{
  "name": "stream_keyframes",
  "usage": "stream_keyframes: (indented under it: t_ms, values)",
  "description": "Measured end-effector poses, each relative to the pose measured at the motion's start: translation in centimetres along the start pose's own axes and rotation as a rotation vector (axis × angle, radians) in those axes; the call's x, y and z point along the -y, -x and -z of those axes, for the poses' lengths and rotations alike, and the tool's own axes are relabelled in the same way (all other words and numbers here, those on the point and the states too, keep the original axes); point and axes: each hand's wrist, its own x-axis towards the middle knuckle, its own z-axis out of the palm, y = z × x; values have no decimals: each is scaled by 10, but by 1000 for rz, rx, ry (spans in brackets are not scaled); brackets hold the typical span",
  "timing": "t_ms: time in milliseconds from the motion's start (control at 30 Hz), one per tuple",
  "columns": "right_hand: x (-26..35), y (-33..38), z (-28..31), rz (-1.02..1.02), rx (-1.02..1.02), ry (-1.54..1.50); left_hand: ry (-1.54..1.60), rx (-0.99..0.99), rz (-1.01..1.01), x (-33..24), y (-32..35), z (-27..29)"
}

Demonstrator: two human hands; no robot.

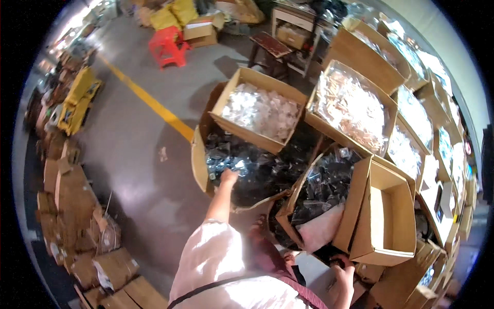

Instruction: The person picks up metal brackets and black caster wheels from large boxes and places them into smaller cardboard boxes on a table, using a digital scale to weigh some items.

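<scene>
My left arm, in a white sleeve, stretches forward over a large round-sided carton. There my left hand is closed among glossy clear plastic bags with dark pieces in them. Its fingertips are hard to see, and what they grip cannot be made out. Low on the right, my right hand has its fingers curled at a small dark thing whose kind does not show. Close to it stands an open carton of black bagged pieces, with a pale pink sheet at its near side.
A carton of clear bags rests across the large carton. To its right is a carton of tan bagged pieces; nearer stands an empty carton. Filled cartons line the right. A red stool and brown stool stand farther back.
</scene>
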Motion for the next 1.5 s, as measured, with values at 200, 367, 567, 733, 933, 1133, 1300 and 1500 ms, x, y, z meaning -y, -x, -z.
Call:
stream_keyframes:
  t_ms: [200,367,567,733,933,1133,1300,1500]
  values:
    - [47,53,-8,31,-300,-293,1195,88,-64,-10,-2,-13]
    - [31,97,-17,-39,-379,-612,1809,690,-227,-69,115,75]
    - [15,170,-14,43,-353,-809,1779,843,-485,-105,268,130]
    - [-30,240,9,168,-295,-1048,1516,1130,-456,-131,423,98]
    - [-91,311,51,226,-397,-1134,1385,1430,-140,-130,554,5]
    - [-169,377,79,249,-579,-1148,1314,2318,413,-155,721,-76]
    - [-201,415,103,225,-725,-1224,1131,2385,178,-165,792,-133]
    - [-234,439,138,289,-865,-1280,776,2249,68,-194,863,-192]
